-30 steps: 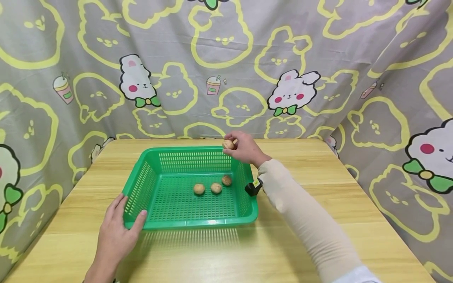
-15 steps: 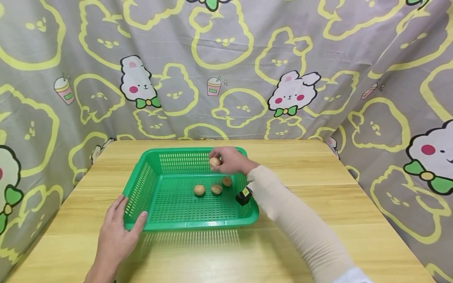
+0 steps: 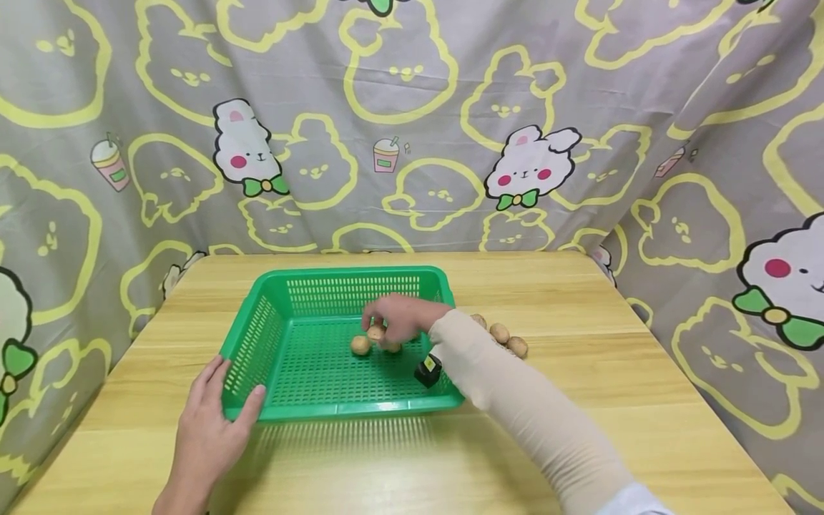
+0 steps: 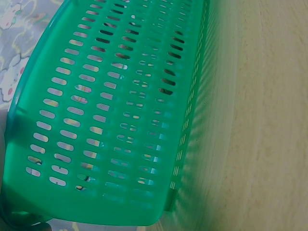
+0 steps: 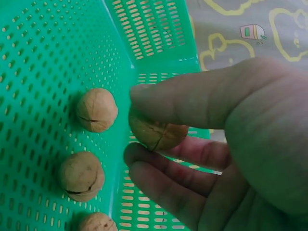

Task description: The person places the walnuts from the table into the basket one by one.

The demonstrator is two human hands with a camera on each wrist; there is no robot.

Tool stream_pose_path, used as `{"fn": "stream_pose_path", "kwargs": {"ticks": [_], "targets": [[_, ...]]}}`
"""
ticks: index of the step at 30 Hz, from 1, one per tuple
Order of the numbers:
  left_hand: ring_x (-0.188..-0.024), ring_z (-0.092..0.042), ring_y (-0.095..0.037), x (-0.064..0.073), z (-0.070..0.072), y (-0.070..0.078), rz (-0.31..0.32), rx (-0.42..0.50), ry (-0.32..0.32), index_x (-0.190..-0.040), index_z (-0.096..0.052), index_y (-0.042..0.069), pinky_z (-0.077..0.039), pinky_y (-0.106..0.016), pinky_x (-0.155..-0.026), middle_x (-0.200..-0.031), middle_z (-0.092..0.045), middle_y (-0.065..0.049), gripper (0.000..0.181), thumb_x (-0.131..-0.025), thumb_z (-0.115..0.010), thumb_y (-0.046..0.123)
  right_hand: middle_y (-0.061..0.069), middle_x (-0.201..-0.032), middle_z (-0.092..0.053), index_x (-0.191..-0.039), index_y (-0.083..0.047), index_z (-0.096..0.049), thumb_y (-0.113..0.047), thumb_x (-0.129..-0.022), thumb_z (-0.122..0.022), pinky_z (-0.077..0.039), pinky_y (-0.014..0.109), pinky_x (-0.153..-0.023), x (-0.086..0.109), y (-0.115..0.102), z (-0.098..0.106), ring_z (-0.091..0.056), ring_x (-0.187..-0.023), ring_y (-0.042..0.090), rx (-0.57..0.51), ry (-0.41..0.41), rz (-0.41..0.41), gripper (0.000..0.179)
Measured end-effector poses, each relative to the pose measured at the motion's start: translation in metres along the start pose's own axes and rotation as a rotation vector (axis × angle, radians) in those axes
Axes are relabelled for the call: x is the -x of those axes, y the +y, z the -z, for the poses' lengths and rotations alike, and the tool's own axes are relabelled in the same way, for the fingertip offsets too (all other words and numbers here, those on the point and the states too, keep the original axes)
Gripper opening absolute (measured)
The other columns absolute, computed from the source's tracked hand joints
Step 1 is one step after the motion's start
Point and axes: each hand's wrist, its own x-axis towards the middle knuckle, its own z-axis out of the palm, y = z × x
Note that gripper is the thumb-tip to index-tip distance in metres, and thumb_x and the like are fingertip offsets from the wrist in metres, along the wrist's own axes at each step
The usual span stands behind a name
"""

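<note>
A green plastic basket (image 3: 335, 410) with slotted walls sits on the table. My left hand (image 3: 212, 425) rests on its near left corner, fingers spread along the left rim and thumb on the front rim. Inside the basket my right hand (image 3: 404, 318) pinches a walnut (image 5: 156, 132) between thumb and fingers, held above the basket floor. Beside it in the right wrist view lie a walnut (image 5: 97, 109), a second walnut (image 5: 82, 176) and a third walnut (image 5: 97, 222) cut by the lower edge. From the head view, the right hand partly hides these.
Several walnuts (image 3: 499, 332) lie on the wooden table (image 3: 611, 400) right of the basket, partly covered by the right sleeve (image 3: 515, 400). A patterned grey curtain (image 3: 412, 179) hangs behind the table and along both sides.
My right hand has carried the walnut from over the basket's back right rim down and leftward into the basket. Walnuts on the table have come into sight behind the sleeve. The left hand stays put.
</note>
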Motion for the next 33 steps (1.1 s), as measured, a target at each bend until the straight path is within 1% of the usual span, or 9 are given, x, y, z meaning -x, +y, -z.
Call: {"fn": "stream_pose_path", "kwargs": {"ticks": [5, 7, 12, 15, 17, 19, 25, 31, 33], "targets": [[-0.13, -0.031, -0.054, 0.001, 0.0, -0.001, 0.007, -0.004, -0.006, -0.143, -0.034, -0.01, -0.029, -0.073, -0.096, -0.149, -0.028, -0.028, 0.072, -0.094, -0.061, 0.034, 0.001, -0.114, -0.062, -0.121, -0.015, -0.064, -0.012, -0.088, -0.071, -0.048, 0.027, -0.076, -0.002, -0.004, -0.004, -0.057, -0.098, 0.013, 0.027, -0.054, 0.023, 0.033], [-0.13, -0.03, -0.054, 0.002, 0.001, -0.002, 0.012, -0.008, -0.012, -0.143, -0.034, -0.011, -0.029, -0.073, -0.095, -0.149, -0.027, -0.028, 0.072, -0.094, -0.06, 0.035, -0.002, -0.111, -0.062, -0.119, -0.017, -0.065, -0.013, -0.089, -0.071, -0.048, 0.027, -0.075, -0.003, -0.004, -0.006, -0.056, -0.094, 0.013, 0.031, -0.078, 0.023, 0.031], [-0.13, -0.03, -0.054, 0.001, 0.0, -0.001, 0.011, -0.008, -0.011, -0.143, -0.033, -0.011, -0.029, -0.072, -0.095, -0.149, -0.027, -0.028, 0.072, -0.095, -0.06, 0.036, -0.005, -0.104, -0.06, -0.115, -0.02, -0.067, -0.015, -0.088, -0.072, -0.048, 0.028, -0.071, -0.005, -0.005, -0.01, -0.055, -0.085, 0.013, 0.021, -0.111, -0.032, 0.027], [-0.13, -0.03, -0.053, -0.001, 0.0, 0.0, 0.012, -0.005, -0.008, -0.143, -0.034, -0.011, -0.029, -0.072, -0.096, -0.149, -0.027, -0.028, 0.072, -0.094, -0.061, 0.036, -0.005, -0.105, -0.06, -0.115, -0.021, -0.067, -0.016, -0.088, -0.073, -0.048, 0.028, -0.071, -0.006, -0.005, -0.012, -0.056, -0.087, 0.012, 0.012, -0.123, -0.065, 0.029], [-0.13, -0.03, -0.053, -0.001, -0.001, 0.0, 0.016, -0.005, -0.01, -0.143, -0.033, -0.01, -0.029, -0.072, -0.096, -0.149, -0.027, -0.028, 0.072, -0.094, -0.061, 0.035, -0.006, -0.105, -0.061, -0.115, -0.022, -0.067, -0.017, -0.087, -0.073, -0.048, 0.028, -0.072, -0.006, -0.005, -0.013, -0.056, -0.088, 0.012, 0.021, -0.13, -0.073, 0.029], [-0.13, -0.03, -0.053, -0.001, -0.001, 0.0, 0.021, -0.007, -0.012, -0.143, -0.033, -0.01, -0.029, -0.072, -0.096, -0.149, -0.027, -0.028, 0.072, -0.094, -0.06, 0.036, -0.007, -0.105, -0.061, -0.114, -0.023, -0.067, -0.017, -0.087, -0.074, -0.048, 0.027, -0.072, -0.008, -0.005, -0.014, -0.056, -0.089, 0.011, 0.028, -0.139, -0.074, 0.028], [-0.13, -0.03, -0.054, -0.001, -0.001, 0.0, 0.019, -0.007, -0.015, -0.143, -0.033, -0.011, -0.029, -0.072, -0.096, -0.149, -0.027, -0.028, 0.072, -0.094, -0.06, 0.035, -0.009, -0.102, -0.059, -0.107, -0.021, -0.069, -0.014, -0.087, -0.072, -0.044, 0.026, -0.069, -0.01, -0.006, -0.017, -0.05, -0.083, 0.012, 0.034, -0.172, -0.073, 0.021], [-0.13, -0.03, -0.054, 0.0, 0.0, 0.0, 0.018, -0.013, -0.017, -0.143, -0.033, -0.011, -0.03, -0.072, -0.096, -0.149, -0.027, -0.029, 0.072, -0.094, -0.061, 0.035, -0.007, -0.108, -0.06, -0.104, -0.024, -0.069, -0.016, -0.087, -0.074, -0.049, 0.027, -0.073, -0.011, -0.006, -0.022, -0.056, -0.094, 0.01, 0.017, -0.171, -0.119, 0.02], [-0.13, -0.03, -0.054, 0.0, -0.001, 0.0, 0.02, -0.014, -0.018, -0.143, -0.033, -0.011, -0.029, -0.072, -0.096, -0.149, -0.027, -0.029, 0.073, -0.094, -0.061, 0.035, -0.007, -0.107, -0.061, -0.102, -0.024, -0.069, -0.017, -0.087, -0.075, -0.049, 0.027, -0.071, -0.011, -0.006, -0.023, -0.057, -0.091, 0.011, 0.018, -0.167, -0.128, 0.018]]}}
